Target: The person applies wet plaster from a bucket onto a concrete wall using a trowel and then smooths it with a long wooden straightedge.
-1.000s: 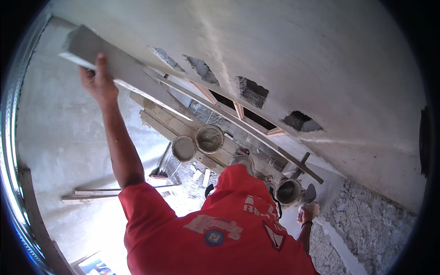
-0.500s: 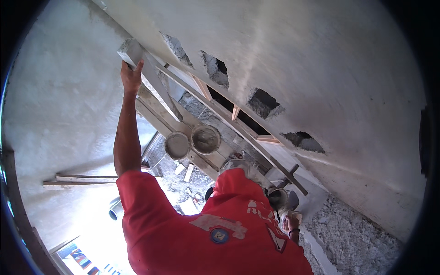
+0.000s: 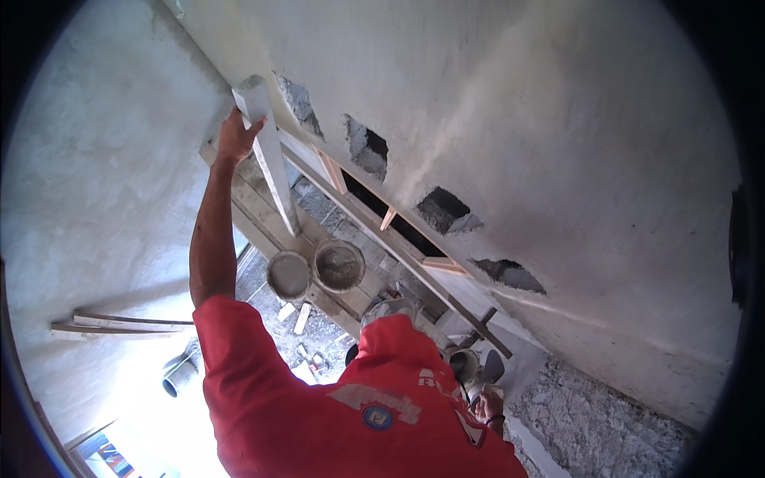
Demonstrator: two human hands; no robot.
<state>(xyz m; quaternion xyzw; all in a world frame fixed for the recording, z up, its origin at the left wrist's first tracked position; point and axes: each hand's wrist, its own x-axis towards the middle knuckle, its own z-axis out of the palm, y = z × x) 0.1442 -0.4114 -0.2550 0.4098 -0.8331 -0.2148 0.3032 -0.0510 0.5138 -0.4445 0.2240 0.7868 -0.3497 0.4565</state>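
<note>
My left hand [image 3: 236, 137], its arm stretched far forward, is closed on the upper end of a long pale straightedge board [image 3: 275, 171]. The board slopes down from the corner where two plastered walls meet, its lower end above the wooden planks. At lower right, my right hand [image 3: 488, 406] has its fingers curled round something pale that I cannot make out. Close to that hand are a dark rounded blade [image 3: 492, 366] and a grey round-mouthed container [image 3: 464, 363]. My red sleeve and shirt fill the lower middle.
Two buckets of grey mortar, a left one [image 3: 288, 275] and a right one [image 3: 339, 264], stand on planks [image 3: 259, 211]. The right wall [image 3: 590, 159] has several broken holes above a wooden frame [image 3: 390, 215]. Thin boards [image 3: 119, 325] rest at left, near a grey pipe [image 3: 180, 374].
The board has swung to a steeper angle, and its upper end with my left hand has shifted right. My view has turned slightly. The right hand keeps its closed grip.
</note>
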